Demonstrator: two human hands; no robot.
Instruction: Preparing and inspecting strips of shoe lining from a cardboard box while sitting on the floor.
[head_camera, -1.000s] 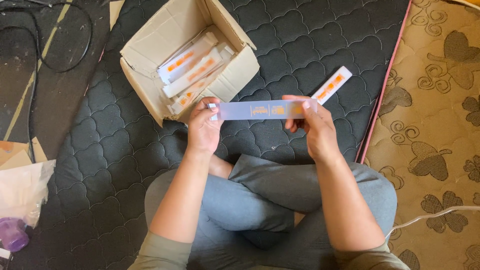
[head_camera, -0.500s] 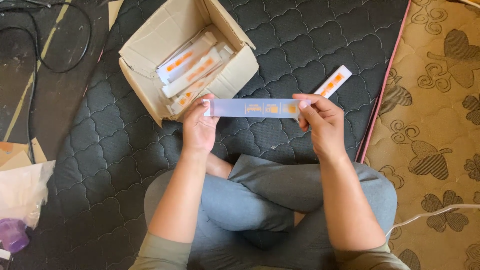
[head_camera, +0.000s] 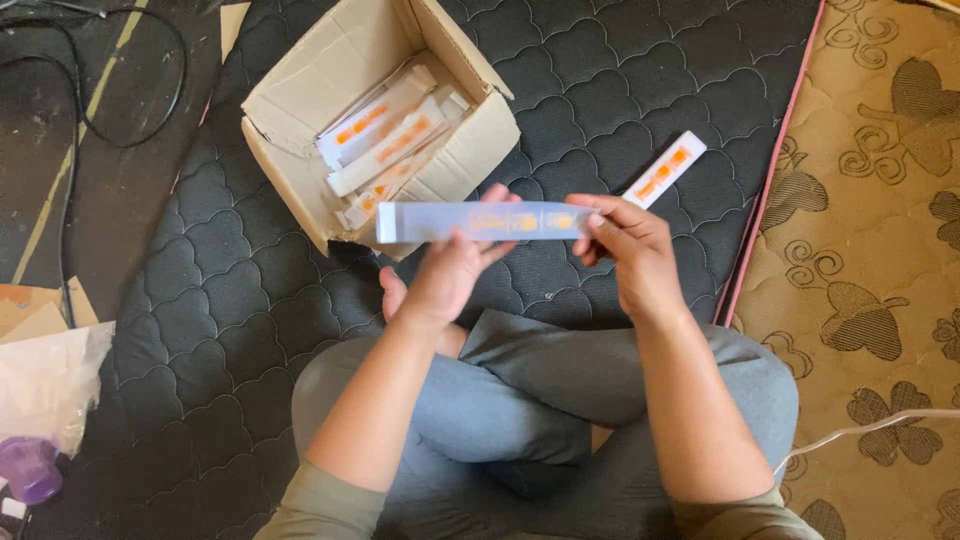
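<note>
Plastic wrapping (head_camera: 45, 385), pale and crumpled, lies at the lower left edge of the frame with a purple item (head_camera: 28, 468) just below it, and black cables (head_camera: 95, 90) loop over the dark floor at upper left. An open cardboard box (head_camera: 300, 110) stands left of centre in the upper frame on the black quilted mat (head_camera: 230, 300); inside it lie several long white cartons with orange markings (head_camera: 385, 135), stacked at a slant. At centre, the left hand (head_camera: 450, 270) sits behind and under a long pale blue-white carton (head_camera: 470, 221) held level, its fingers curled up against the middle of the carton's rear face and its thumb pointing out to the left. The right hand (head_camera: 625, 245) has its thumb and fingers pinched together on the carton's right end. The carton's left end juts free over the box's near corner; small orange marks show near its right half. Judged from the grip, the step in hand appears to be turning or checking this carton end to end; any further handling would call for a firm hold at both ends so the slim carton does not twist. One more white carton with orange panels (head_camera: 664, 170) lies apart on the mat, upper right of the hands. A tan patterned rug (head_camera: 880, 200) fills the right side.
</note>
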